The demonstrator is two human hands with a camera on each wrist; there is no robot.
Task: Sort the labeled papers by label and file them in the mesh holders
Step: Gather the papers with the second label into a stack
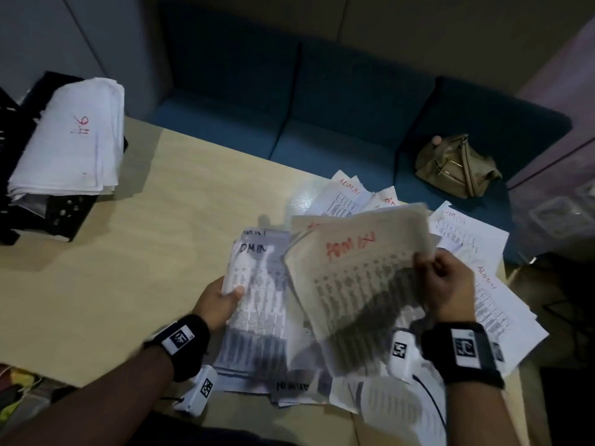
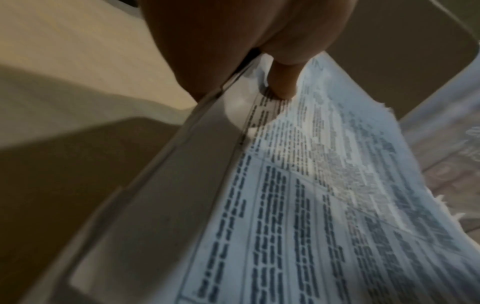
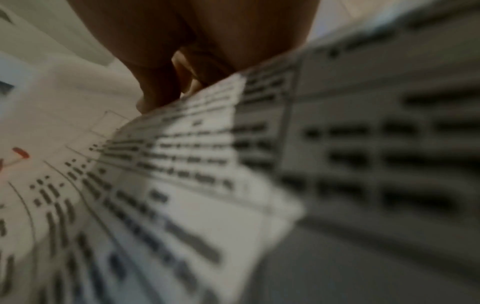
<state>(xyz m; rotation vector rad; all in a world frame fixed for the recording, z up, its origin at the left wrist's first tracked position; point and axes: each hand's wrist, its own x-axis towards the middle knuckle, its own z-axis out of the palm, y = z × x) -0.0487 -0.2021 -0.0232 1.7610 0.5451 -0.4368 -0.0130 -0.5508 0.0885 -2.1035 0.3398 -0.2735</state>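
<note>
My left hand (image 1: 225, 296) grips the left edge of a stack of printed sheets (image 1: 257, 300) labeled ADMIN in black, thumb on top; the left wrist view shows that thumb (image 2: 281, 82) pressed on the stack (image 2: 324, 205). My right hand (image 1: 442, 281) pinches the right edge of a lifted bundle of sheets (image 1: 357, 272) marked ADMIN in red, held above the table; the right wrist view shows it blurred (image 3: 194, 164). More ADMIN sheets (image 1: 347, 196) lie fanned at the table's right. A black mesh holder (image 1: 66, 214) at far left carries a white paper pile (image 1: 70, 136) with red writing.
The wooden table (image 1: 145, 252) has a blue sofa (image 1: 322, 107) behind it with an olive bag (image 1: 455, 165) on the seat. Loose sheets (image 1: 502, 304) overhang the table's right edge. Coloured items (image 1: 16, 391) lie at the lower left.
</note>
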